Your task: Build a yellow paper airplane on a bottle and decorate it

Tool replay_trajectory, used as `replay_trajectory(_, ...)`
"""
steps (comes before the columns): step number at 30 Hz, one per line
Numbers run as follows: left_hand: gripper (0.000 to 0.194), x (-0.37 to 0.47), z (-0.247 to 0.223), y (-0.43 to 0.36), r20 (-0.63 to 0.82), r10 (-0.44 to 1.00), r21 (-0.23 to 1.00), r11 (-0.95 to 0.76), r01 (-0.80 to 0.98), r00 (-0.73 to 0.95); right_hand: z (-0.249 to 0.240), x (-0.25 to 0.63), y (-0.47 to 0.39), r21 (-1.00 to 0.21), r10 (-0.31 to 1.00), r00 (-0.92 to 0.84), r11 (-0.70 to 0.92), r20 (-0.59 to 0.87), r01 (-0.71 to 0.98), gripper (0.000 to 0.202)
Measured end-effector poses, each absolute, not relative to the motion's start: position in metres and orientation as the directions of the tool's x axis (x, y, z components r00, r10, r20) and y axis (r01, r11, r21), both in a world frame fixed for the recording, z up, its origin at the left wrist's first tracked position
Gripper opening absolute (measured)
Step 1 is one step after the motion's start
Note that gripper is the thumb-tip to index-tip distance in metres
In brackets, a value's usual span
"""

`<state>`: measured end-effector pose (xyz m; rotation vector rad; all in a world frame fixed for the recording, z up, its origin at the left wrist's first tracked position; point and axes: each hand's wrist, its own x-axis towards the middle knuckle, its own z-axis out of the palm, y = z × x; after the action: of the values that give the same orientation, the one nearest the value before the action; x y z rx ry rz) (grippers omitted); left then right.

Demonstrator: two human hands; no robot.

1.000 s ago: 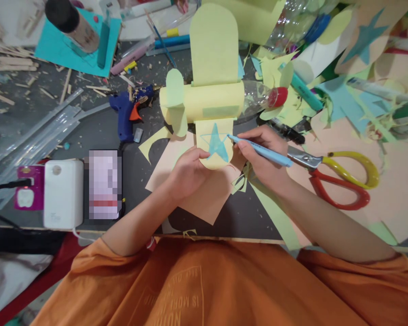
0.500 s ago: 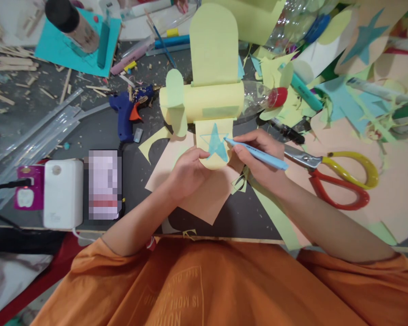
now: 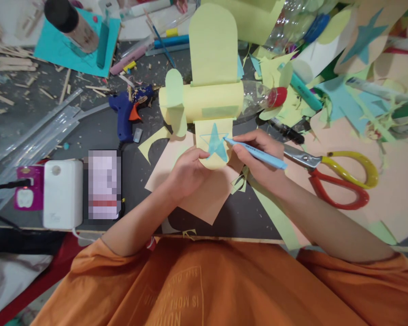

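Colouring of a blue five-pointed star (image 3: 216, 147) on a pale-yellow round-ended paper flap (image 3: 204, 128), set back from the middle of the near edge of the dark desk (image 3: 136, 172). The left hand (image 3: 190, 171) grips the flap's rim, thumb on top, the fingers beneath hidden; the right hand (image 3: 258, 151) is closed round a slim light-blue plastic marker (image 3: 267, 158), its tip at the star's right arm. The left arm is bare outline. For an even fill, the flap is best kept flat and supported from below, with short strokes drawn inward from the outline; pressing hard would probably bend the thin sheet. The flap adjoins a smooth, matt pale-yellow paper cylinder (image 3: 187, 102), from which projects a glossy, transparent plastic bottle neck (image 3: 253, 96) with a rounded red cap (image 3: 277, 97).
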<state>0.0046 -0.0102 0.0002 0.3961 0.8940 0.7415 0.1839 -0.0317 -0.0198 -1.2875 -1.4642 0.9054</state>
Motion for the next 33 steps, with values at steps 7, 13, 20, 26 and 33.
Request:
replay_trajectory(7, 0.013, 0.0052, 0.0055, -0.0102, -0.568, 0.718, 0.608, 0.695, -0.383, 0.402, -0.0205, 0.1830, -0.0310, -0.953, 0.984, 0.080, 0.132, 0.159, 0.272, 0.019)
replay_trajectory(13, 0.014, 0.0049, 0.0035, -0.0107, -0.566, 0.720, 0.608, 0.694, -0.386, 0.402, -0.0188, 0.1826, -0.0310, -0.954, 0.984, 0.058, 0.150, 0.170, 0.260, 0.016)
replay_trajectory(20, 0.014, 0.0059, 0.0007, -0.0108, -0.562, 0.738, 0.623, 0.675, -0.396, 0.373, -0.0154, 0.1823, -0.0308, -0.934, 0.979, -0.033, 0.201, 0.200, 0.297, 0.017)
replay_trajectory(26, 0.013, 0.0057, 0.0029, -0.0108, -0.589, 0.739, 0.632, 0.674, -0.383, 0.328, -0.0145, 0.1821, -0.0298, -0.927, 0.968, -0.073, 0.250, 0.239, 0.279, 0.011)
replay_trajectory(33, 0.012, 0.0052, -0.0013, -0.0114, -0.534, 0.747, 0.615, 0.664, -0.425, 0.396, -0.0156, 0.1809, -0.0302, -0.936, 0.978, 0.006, 0.199, 0.210, 0.290, 0.019)
